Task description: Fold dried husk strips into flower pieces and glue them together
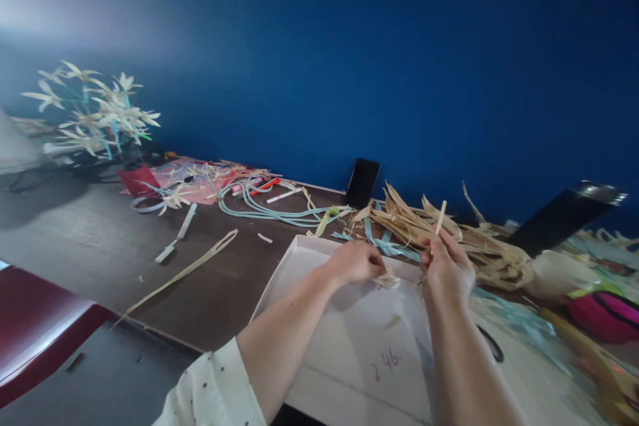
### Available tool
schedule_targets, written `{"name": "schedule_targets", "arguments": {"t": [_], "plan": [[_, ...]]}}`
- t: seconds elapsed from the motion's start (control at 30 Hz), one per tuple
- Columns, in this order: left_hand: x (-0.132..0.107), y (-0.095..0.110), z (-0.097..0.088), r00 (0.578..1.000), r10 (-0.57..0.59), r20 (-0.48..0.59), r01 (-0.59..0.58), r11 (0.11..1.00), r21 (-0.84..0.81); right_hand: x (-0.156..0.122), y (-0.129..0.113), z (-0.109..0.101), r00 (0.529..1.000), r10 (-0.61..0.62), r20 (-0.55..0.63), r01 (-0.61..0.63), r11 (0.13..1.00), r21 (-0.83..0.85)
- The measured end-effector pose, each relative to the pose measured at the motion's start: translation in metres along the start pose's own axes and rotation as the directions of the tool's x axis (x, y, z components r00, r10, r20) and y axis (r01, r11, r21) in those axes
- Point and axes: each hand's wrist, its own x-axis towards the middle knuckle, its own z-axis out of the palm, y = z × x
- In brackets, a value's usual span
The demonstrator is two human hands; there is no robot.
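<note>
My left hand point(355, 261) reaches into a shallow white box lid point(344, 339), its fingers closed at a small pale, crumpled piece of husk point(388, 280) near the far wall. How firmly they grip it is hard to see. Over the right side of the lid, my right hand point(448, 269) is closed around a thin pale stick point(441, 217) that points upward. Behind that hand lies a bundle of dried, tan husks point(419, 221). Handwritten pink marks and a small tan scrap point(392, 321) show on the lid's bottom.
A black phone point(363, 182) leans on the blue wall. Looped pale-blue cords point(264, 213), husk strips point(184, 273) and white paper strips point(187, 221) lie leftward. Husk flowers point(107, 113) stand far left. At right are a dark bottle point(564, 216), white bowl point(562, 274) and pink pouch point(602, 315).
</note>
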Motion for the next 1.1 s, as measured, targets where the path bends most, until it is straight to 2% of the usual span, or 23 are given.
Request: {"name": "schedule_targets", "arguments": {"t": [0.1, 0.23, 0.33, 0.6, 0.77, 0.93, 1.1], "plan": [[-0.008, 0.013, -0.001, 0.989, 0.107, 0.102, -0.121, 0.982, 0.143, 0.001, 0.001, 0.001, 1.000, 0.000, -0.001, 0.000, 1.000, 0.001], [-0.012, 0.021, 0.002, 0.992, 0.078, 0.099, -0.113, 0.895, 0.432, 0.000, 0.001, 0.001, 1.000, -0.019, 0.004, 0.019, 1.000, -0.004], [-0.010, 0.020, 0.006, 0.994, 0.051, 0.101, -0.096, 0.856, 0.507, 0.001, 0.002, 0.001, 1.000, -0.025, 0.015, 0.025, 1.000, 0.004], [-0.006, 0.019, 0.015, 0.997, 0.032, 0.070, -0.065, 0.839, 0.540, 0.001, 0.003, 0.000, 0.998, -0.017, 0.056, 0.017, 1.000, -0.008], [-0.010, 0.027, 0.019, 0.995, 0.077, 0.071, -0.103, 0.841, 0.530, 0.000, 0.003, -0.001, 0.997, -0.021, 0.078, 0.023, 1.000, -0.018], [-0.009, 0.029, 0.023, 0.994, 0.071, 0.081, -0.104, 0.836, 0.539, -0.001, 0.003, 0.000, 0.996, -0.024, 0.085, 0.026, 0.999, -0.021], [-0.006, 0.022, 0.016, 0.998, 0.030, 0.063, -0.057, 0.865, 0.498, -0.001, 0.002, 0.000, 0.997, -0.036, 0.073, 0.038, 0.999, -0.035]]}}
